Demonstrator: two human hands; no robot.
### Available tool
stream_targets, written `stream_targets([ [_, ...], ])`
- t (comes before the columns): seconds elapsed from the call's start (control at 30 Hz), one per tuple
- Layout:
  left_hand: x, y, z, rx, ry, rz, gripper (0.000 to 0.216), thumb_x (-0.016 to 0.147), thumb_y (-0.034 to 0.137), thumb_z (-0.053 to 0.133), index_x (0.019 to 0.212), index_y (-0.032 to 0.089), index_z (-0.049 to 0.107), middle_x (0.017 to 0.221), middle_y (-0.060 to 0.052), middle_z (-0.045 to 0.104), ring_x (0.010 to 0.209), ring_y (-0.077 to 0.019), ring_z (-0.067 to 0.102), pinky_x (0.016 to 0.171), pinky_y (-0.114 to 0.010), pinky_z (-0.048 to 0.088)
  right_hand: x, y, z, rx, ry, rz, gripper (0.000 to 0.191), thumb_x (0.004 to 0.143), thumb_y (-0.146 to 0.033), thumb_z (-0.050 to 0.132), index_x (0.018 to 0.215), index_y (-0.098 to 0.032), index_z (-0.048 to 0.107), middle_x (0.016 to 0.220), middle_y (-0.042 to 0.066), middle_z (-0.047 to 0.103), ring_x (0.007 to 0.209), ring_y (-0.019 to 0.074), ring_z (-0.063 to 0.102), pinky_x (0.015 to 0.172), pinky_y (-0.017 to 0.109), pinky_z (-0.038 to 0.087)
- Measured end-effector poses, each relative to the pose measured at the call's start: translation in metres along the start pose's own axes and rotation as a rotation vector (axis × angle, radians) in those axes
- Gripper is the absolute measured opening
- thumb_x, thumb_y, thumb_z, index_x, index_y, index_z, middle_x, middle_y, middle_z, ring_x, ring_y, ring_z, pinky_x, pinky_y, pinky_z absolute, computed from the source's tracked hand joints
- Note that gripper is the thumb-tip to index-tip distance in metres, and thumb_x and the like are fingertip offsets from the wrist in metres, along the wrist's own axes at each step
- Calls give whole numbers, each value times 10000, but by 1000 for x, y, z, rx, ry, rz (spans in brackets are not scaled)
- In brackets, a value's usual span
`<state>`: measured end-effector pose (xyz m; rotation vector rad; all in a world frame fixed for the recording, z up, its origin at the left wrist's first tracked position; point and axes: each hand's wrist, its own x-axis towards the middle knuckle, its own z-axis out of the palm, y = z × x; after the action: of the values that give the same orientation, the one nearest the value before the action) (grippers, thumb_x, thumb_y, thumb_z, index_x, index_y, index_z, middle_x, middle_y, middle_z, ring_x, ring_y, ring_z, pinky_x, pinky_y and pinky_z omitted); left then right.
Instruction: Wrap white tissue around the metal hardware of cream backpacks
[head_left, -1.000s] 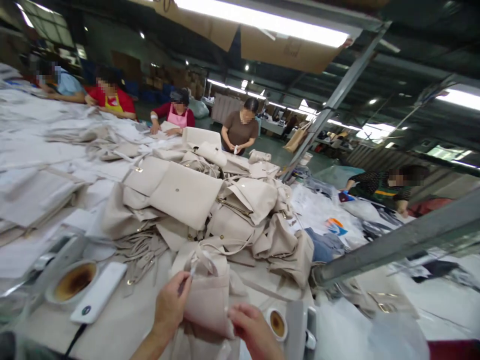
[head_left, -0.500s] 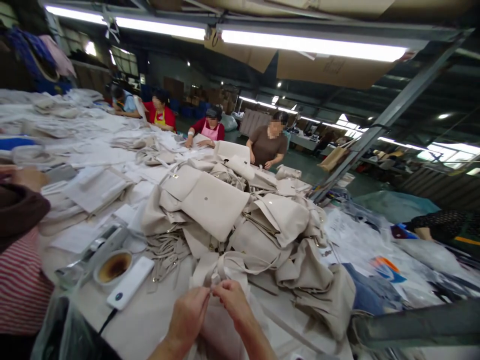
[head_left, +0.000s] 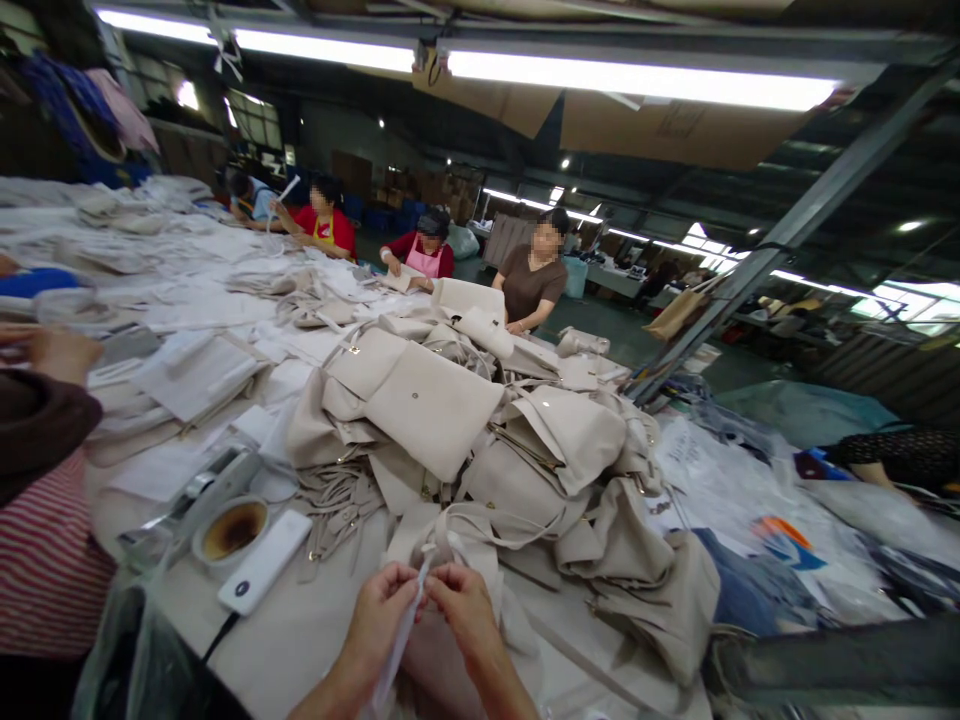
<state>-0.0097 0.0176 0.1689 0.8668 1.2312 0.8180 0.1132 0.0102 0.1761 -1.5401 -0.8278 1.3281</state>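
My left hand point(head_left: 386, 612) and my right hand point(head_left: 459, 608) meet at the lower middle, fingers pinched together on a thin whitish strip point(head_left: 399, 640). The strip hangs down past my left thumb, and its upper end pokes out above my fingertips. Beneath and just beyond my hands lies a beige bag point(head_left: 431, 655) with a looped strap point(head_left: 457, 518). A large heap of beige bags point(head_left: 431, 400) with small metal fittings rises directly in front. Thin straps point(head_left: 341, 505) with metal clips spill from the heap's left side.
Left of my hands are a bowl of brown liquid point(head_left: 231, 530) and a white power bank point(head_left: 264, 562) with a black cable. A co-worker's sleeve point(head_left: 45, 420) is at the left edge. Clear plastic bags point(head_left: 701, 480) lie right. Several people stand across the table.
The whitish strip now shows hanging below my fingers, where it was not visible before. My hands stay close together in nearly the same place. Across the table, co-workers have shifted their arms.
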Motion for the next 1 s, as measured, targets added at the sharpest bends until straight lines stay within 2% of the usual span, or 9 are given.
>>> stream_targets([
  [0.17, -3, -7, 3, -141, 65, -113, 363, 609, 481, 722, 685, 208, 495, 570, 19, 656, 484, -141, 586, 403, -198, 382, -2, 8, 12, 129, 15, 1, 308, 578, -352, 699, 807, -145, 693, 610, 2, 633, 578, 143, 540, 548, 248, 403],
  [0.3, -4, -2, 1, -322, 15, -214, 276, 640, 326, 764, 725, 185, 542, 579, 1, 673, 508, -136, 611, 442, -199, 441, -10, 1, 21, 497, -85, 121, 309, 562, -329, 769, 795, -164, 651, 612, -14, 627, 461, 82, 462, 454, 202, 343],
  [0.4, -4, 7, -3, -518, -60, -368, 167, 678, 139, 738, 793, 145, 617, 592, 8, 662, 484, -101, 595, 455, -172, 442, -14, -5, 22, 742, -211, 223, 362, 508, -298, 839, 786, -159, 653, 677, 2, 652, 471, 65, 465, 445, 186, 353],
  [0.47, -6, 11, -6, -604, -103, -459, 145, 697, 67, 710, 810, 127, 642, 606, 11, 655, 467, -80, 582, 457, -155, 432, -14, -6, 22, 836, -268, 250, 345, 544, -341, 845, 767, -163, 651, 663, -9, 636, 485, 69, 477, 471, 196, 396],
  [0.53, -7, 10, -6, -635, -129, -492, 145, 697, 50, 709, 808, 121, 648, 621, 4, 660, 467, -73, 579, 461, -149, 422, -11, -2, 23, 853, -240, 213, 372, 523, -366, 874, 732, -169, 638, 619, -27, 610, 499, 73, 494, 503, 202, 429],
  [0.67, -5, -7, -2, -497, -124, -401, 209, 642, 123, 761, 790, 153, 616, 616, -7, 683, 501, -110, 599, 489, -186, 429, -3, 13, 28, 702, -118, 148, 523, 415, -455, 920, 734, -174, 616, 475, -81, 514, 390, 50, 395, 392, 173, 325],
  [0.77, 3, -24, -2, -297, -113, -211, 320, 606, 303, 789, 813, 187, 574, 586, -6, 692, 511, -153, 609, 504, -235, 433, 1, 26, 25, 605, -122, 138, 614, 471, -579, 865, 866, -169, 637, 559, -32, 618, 345, 47, 369, 340, 174, 254],
  [0.9, 16, -40, -5, -155, -126, -27, 453, 523, 481, 793, 739, 221, 490, 523, 0, 673, 485, -162, 581, 511, -255, 401, -1, 32, -6, 288, -165, 126, 584, 615, -716, 703, 835, -177, 668, 663, 28, 683, 487, 128, 567, 461, 235, 435],
  [1.0, 18, -47, -4, -130, -191, 33, 448, 572, 491, 756, 751, 245, 427, 541, 9, 678, 529, -170, 594, 552, -261, 408, -2, 26, -40, -222, 15, -87, 416, 731, -605, 657, 825, -202, 701, 759, 70, 722, 730, 241, 673, 695, 352, 534],
])
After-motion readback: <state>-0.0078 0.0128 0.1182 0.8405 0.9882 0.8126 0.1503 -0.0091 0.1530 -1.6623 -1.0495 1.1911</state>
